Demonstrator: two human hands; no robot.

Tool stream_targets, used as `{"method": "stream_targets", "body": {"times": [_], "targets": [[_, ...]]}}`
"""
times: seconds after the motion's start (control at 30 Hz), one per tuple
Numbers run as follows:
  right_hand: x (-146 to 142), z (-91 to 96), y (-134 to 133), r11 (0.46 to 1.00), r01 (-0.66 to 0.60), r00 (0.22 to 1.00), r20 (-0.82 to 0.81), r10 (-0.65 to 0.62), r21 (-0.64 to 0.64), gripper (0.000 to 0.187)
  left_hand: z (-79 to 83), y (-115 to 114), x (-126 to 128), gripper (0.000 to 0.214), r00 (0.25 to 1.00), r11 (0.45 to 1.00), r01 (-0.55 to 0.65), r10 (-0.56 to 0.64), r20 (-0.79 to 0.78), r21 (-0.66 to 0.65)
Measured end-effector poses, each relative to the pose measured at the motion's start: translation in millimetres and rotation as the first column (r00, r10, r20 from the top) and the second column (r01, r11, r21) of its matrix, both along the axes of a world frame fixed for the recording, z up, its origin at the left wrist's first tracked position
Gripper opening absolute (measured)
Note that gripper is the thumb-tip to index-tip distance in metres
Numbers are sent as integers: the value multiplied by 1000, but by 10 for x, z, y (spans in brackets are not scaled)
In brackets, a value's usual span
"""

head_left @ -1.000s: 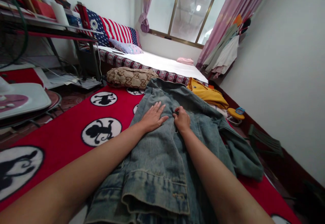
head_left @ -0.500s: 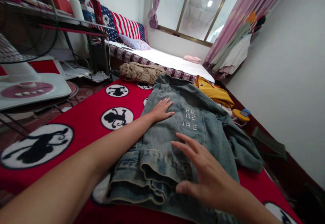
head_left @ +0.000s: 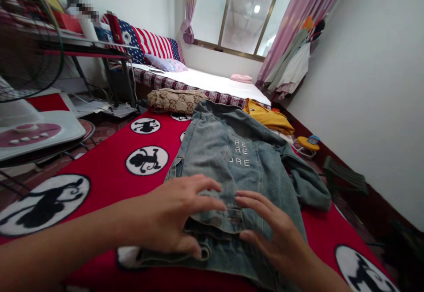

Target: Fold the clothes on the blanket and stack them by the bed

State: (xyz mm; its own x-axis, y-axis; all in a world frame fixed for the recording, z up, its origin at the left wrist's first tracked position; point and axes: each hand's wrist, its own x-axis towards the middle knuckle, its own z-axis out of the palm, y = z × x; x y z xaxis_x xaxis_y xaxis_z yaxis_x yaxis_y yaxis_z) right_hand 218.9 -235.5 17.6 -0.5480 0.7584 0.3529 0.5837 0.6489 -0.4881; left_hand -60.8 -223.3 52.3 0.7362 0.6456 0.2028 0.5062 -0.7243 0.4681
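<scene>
A faded blue denim jacket [head_left: 232, 159] lies spread on a red blanket [head_left: 109, 168] printed with black monkey circles. White letters show on the jacket's back. My left hand [head_left: 172, 214] hovers over the jacket's near folded hem, fingers spread, thumb low at the hem's edge. My right hand [head_left: 274, 234] sits beside it over the same hem, fingers apart and pointing left. Neither hand clearly grips the cloth. One sleeve [head_left: 308, 186] trails off to the right.
A tan patterned bag [head_left: 174, 100] lies beyond the jacket, a yellow garment [head_left: 270, 117] to its right. A bed [head_left: 212, 82] with a flag-print pillow stands under the window. A white fan base [head_left: 36, 133] and a cluttered desk stand at left. Clothes hang by the pink curtain.
My left hand has pulled back from the jacket's middle to its near hem. My right hand has slid slightly left, and the two hands now meet over the folded hem.
</scene>
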Motion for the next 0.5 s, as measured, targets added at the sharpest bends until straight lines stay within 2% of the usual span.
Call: {"method": "stream_targets", "body": {"times": [0.07,0.13,0.23,0.3,0.37,0.5], "targets": [[-94,25,-27,998,-48,998,-37,49,41,40,-51,-90,-1,47,996,996,-40,46,-79,81],[-180,80,-70,990,-110,991,-67,116,86,36,-105,-85,-35,31,991,991,-81,92,-97,110],[-261,174,-122,979,-182,976,-101,192,93,35,-121,-45,-134,29,993,992,-102,106,-46,75],[-280,196,-124,977,-207,969,-128,212,50,35,-118,-50,-195,38,995,995,-87,90,-39,53],[-282,179,-101,975,-222,965,-145,218,-9,36,-133,-78,-232,46,994,996,-75,78,-78,46],[-273,165,-47,970,-239,965,-122,231,-55,32,-133,-142,-266,37,984,998,-69,69,-164,5]]}}
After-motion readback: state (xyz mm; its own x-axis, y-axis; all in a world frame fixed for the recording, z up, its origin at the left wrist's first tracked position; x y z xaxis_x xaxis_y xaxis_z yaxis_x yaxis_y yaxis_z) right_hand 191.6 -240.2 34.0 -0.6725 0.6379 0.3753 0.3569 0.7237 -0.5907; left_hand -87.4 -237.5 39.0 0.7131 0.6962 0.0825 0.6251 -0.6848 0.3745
